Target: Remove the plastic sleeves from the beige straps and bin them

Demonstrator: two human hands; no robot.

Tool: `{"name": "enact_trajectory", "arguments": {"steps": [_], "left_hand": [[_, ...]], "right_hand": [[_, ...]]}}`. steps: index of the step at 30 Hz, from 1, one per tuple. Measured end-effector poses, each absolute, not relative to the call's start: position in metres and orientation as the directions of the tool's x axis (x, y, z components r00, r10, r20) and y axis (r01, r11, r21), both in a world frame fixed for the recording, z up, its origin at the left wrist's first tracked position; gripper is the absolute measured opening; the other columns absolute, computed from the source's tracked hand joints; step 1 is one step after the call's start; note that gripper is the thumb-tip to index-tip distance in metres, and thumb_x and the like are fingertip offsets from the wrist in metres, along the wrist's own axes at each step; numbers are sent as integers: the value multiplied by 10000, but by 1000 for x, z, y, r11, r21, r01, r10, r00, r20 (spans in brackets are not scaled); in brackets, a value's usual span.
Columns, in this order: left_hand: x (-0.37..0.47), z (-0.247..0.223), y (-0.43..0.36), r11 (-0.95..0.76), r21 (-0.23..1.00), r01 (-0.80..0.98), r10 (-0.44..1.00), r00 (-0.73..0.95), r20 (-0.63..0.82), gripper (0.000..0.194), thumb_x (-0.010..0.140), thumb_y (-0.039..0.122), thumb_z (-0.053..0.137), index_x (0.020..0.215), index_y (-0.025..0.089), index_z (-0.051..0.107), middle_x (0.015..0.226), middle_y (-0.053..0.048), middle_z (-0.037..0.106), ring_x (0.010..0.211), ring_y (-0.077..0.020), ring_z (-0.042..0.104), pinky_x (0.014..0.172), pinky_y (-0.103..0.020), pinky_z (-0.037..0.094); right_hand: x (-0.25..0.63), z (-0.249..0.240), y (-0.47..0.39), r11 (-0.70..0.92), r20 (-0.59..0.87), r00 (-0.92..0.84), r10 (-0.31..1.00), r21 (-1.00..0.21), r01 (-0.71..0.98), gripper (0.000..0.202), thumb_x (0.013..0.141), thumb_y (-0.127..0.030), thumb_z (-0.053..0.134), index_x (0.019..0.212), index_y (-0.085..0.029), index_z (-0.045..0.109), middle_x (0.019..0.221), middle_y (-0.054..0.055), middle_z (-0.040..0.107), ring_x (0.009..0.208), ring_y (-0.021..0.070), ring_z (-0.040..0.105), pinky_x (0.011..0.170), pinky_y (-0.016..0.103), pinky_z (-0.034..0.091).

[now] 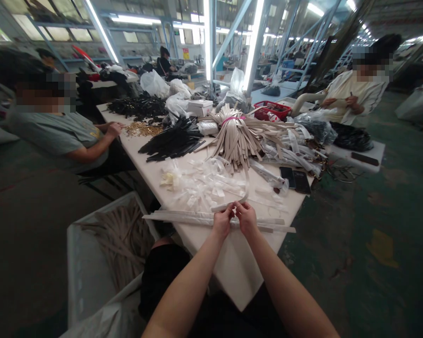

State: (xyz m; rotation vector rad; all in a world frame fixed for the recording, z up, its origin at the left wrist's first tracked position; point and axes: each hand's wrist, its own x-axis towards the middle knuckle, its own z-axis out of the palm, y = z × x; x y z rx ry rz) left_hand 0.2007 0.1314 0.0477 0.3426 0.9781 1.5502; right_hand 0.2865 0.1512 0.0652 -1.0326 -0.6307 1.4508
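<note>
My left hand [223, 219] and my right hand [246, 217] meet at the near end of the table, fingertips pinched close together. Between them is a pale beige strap [247, 187], which curves up from my fingers toward the bundle; its short end points left past my left hand. Just under my hands lie several long flat strips [190, 218], partly in clear wrap. A loose heap of clear plastic sleeves [204, 183] spreads beyond them. Behind it stands a bundle of beige straps [234, 141] bound with a pink tie.
Black straps [172, 138] and gold metal bits [143, 129] lie at the left. Two dark phones [295, 179] rest near the right edge, and a red basket [272, 111] stands behind. A white crate [81, 263] of straps is on my left. Co-workers sit on both sides.
</note>
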Motion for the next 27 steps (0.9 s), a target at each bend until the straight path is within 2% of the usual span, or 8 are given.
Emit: {"name": "enact_trajectory", "arguments": {"steps": [4,8,12,17,21,24,27], "left_hand": [[202,55,125,108,750,-652,919,-222,-326,302,607,347,892,743,122,743,717,-42,659,579,-95,522,559,-231,430],[207,65,124,99,734,-671,925,-210,-317,302,627,356,881,768,127,744,732,-45,661,583,-97,524,563,-235,434],[207,73,125,98,730,-676,930,-199,-308,298,637,367,876,717,125,721,659,-24,624,568,-93,520,570,-235,429],[206,82,120,112,773,-624,939,-187,-288,343,621,393,881,693,107,706,619,-16,608,550,-92,512,571,-244,417],[222,93,112,112,778,-618,959,-137,-247,340,649,403,864,726,103,721,660,-33,634,566,-102,526,585,-258,422],[238,96,108,99,780,-618,975,-98,-201,339,695,418,836,739,101,726,640,-32,627,582,-116,538,600,-268,427],[247,94,104,151,790,-594,977,-29,-209,360,705,430,831,777,90,737,668,-46,649,601,-124,554,616,-276,434]], "right_hand": [[312,74,165,-102,-244,171,955,-807,-581,338,682,-420,815,873,-206,637,597,-88,502,455,53,422,419,179,350],[316,77,161,-45,-201,208,957,-813,-581,338,626,-360,857,782,-202,601,654,-62,575,519,66,509,512,200,445],[304,75,134,-20,-162,236,958,-859,-511,332,644,-341,849,862,-197,645,770,-22,660,577,86,556,569,228,471],[313,86,121,-25,-121,181,976,-887,-460,292,679,-332,840,815,-157,650,669,-17,631,571,102,546,576,246,459],[330,102,117,-6,-105,201,974,-897,-442,297,713,-357,823,849,-155,653,694,9,661,589,127,589,590,268,491],[341,108,108,15,-90,246,965,-919,-394,321,735,-370,813,932,-155,679,744,23,687,611,138,616,607,278,512],[349,109,101,-44,-113,193,975,-942,-332,393,744,-393,809,1027,-140,706,757,37,709,615,145,630,612,281,524]]}}
